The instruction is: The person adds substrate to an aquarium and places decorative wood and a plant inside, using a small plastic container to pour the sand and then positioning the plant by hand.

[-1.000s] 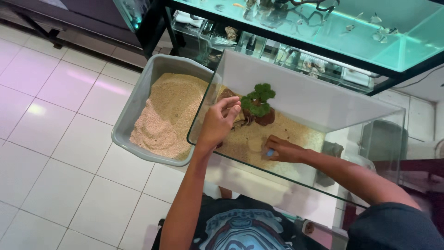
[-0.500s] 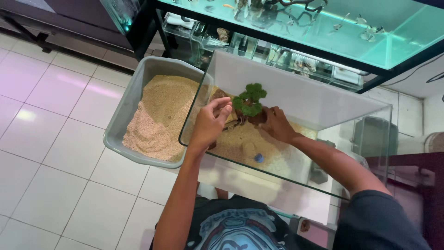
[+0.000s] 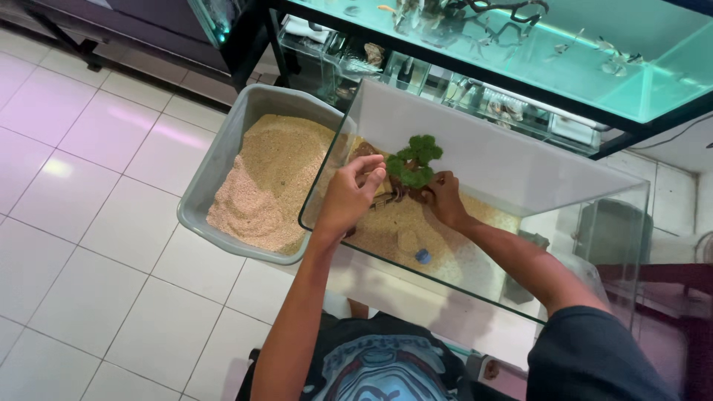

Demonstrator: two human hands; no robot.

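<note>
- The small tree ornament [image 3: 414, 165] – green tuft on a dark, root-like base – stands on the sand [image 3: 401, 226] inside the glass tank [image 3: 475, 160], toward its far left part.
- The right hand [image 3: 445, 199] touches the base from the right; whether its grip is clamped there I cannot tell.
- The left hand [image 3: 349, 194] hovers just left of the tree, fingers curled together, seemingly on nothing.
- It looks light and stiff, top-heavy in loose sand – best held low at the base, since the tuft may crush or snap.
- A small blue object [image 3: 423, 256] lies on the sand, nearer.
- A grey tub [image 3: 223, 160] of sand sits left of the tank, on the tiled floor [image 3: 82, 186].
</note>
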